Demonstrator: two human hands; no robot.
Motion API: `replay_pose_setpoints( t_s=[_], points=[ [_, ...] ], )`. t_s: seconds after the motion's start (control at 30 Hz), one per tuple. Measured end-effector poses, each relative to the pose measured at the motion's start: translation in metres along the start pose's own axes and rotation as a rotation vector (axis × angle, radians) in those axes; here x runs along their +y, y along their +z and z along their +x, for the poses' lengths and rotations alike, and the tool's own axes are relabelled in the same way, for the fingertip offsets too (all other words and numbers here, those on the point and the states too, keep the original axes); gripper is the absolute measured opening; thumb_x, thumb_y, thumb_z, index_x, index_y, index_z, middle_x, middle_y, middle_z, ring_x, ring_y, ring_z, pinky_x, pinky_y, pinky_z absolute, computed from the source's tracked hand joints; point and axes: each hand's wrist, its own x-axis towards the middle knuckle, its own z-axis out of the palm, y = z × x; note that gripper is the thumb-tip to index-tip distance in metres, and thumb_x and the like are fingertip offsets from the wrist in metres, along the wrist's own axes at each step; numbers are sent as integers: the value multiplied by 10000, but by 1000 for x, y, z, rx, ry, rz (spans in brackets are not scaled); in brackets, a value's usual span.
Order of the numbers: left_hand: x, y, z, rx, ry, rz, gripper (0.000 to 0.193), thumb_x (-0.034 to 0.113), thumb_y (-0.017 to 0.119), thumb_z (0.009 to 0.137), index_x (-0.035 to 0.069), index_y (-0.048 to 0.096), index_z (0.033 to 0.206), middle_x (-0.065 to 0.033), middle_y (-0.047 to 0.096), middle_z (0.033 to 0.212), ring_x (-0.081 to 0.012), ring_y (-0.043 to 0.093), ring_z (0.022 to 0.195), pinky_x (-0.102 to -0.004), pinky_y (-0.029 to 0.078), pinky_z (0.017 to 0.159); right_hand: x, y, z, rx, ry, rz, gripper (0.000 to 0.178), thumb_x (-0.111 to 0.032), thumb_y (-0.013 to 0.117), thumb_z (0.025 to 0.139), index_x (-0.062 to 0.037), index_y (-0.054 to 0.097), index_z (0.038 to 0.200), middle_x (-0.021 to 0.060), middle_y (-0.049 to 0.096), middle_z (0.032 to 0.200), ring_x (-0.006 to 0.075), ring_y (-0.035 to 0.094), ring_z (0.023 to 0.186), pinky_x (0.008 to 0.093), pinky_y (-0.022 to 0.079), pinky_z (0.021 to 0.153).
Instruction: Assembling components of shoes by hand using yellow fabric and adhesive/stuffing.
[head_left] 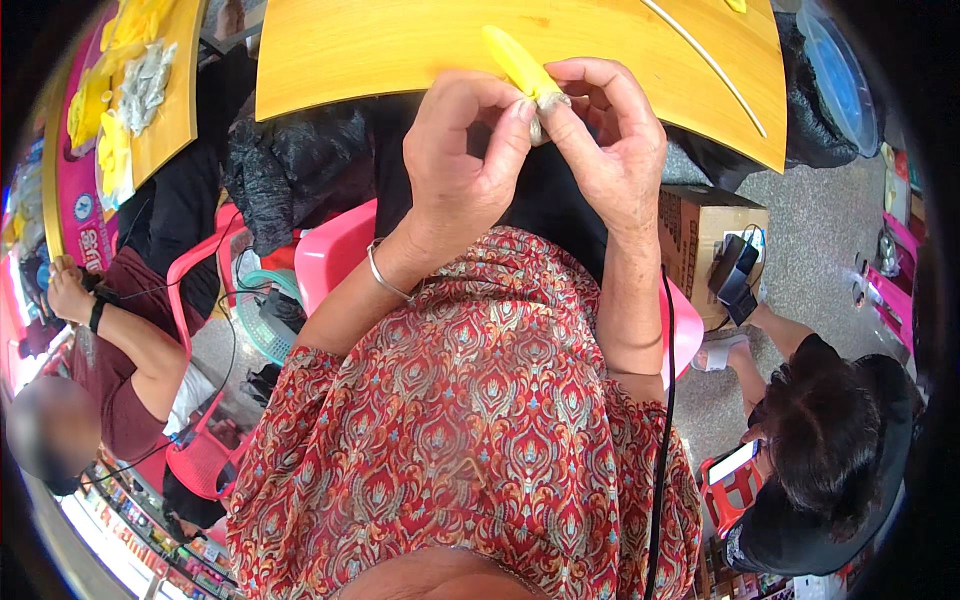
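Over the near edge of the yellow wooden table (380, 50), both of my hands hold a smooth yellow oblong piece (515, 62) with a rounded tip. A greyish, crinkled bit (552, 101) sits at its lower end; I cannot make out its material. My left hand (462, 160) is closed in a pinch beside that end, thumb against forefinger. The thumb and forefinger of my right hand (615, 150) pinch the greyish end from the other side. My right hand's other fingers are curled and partly hidden.
A thin pale rod (705, 62) lies on the table's right part. At the left, another table holds yellow pieces (115, 155) and a grey bundle (146, 85). Beside me are a cardboard box (735, 215), a teal basket (268, 315) and two seated people, one holding a phone (733, 461).
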Motion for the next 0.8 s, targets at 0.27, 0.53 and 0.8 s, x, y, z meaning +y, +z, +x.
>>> replay_pose_setpoints(
  t_s=[0.27, 0.53, 0.8],
  points=[
    [5, -5, 8, -4, -137, -97, 93, -41, 655, 822, -12, 582, 872, -49, 581, 835, -94, 590, 672, -214, 476, 598, -6, 7, 6, 87, -329, -181, 211, 50, 671, 713, -33, 648, 905, 92, 607, 891, 180, 615, 733, 271, 513, 646],
    [19, -18, 25, -43, -17, 181, 102, -64, 632, 791, 6, 574, 836, -100, 562, 775, -217, 565, 683, -290, 449, 622, -21, 2, 7, -32, -295, -255, 104, -19, 682, 783, -13, 680, 887, 130, 610, 963, 239, 633, 817, 297, 512, 695],
    [14, -11, 26, -51, 332, 339, 183, -53, 687, 707, 12, 589, 847, -133, 573, 815, -308, 564, 688, -366, 464, 587, -26, 8, 9, 47, -250, -268, 186, 25, 695, 742, -11, 635, 914, 92, 614, 913, 176, 611, 744, 266, 500, 664]
  ],
)
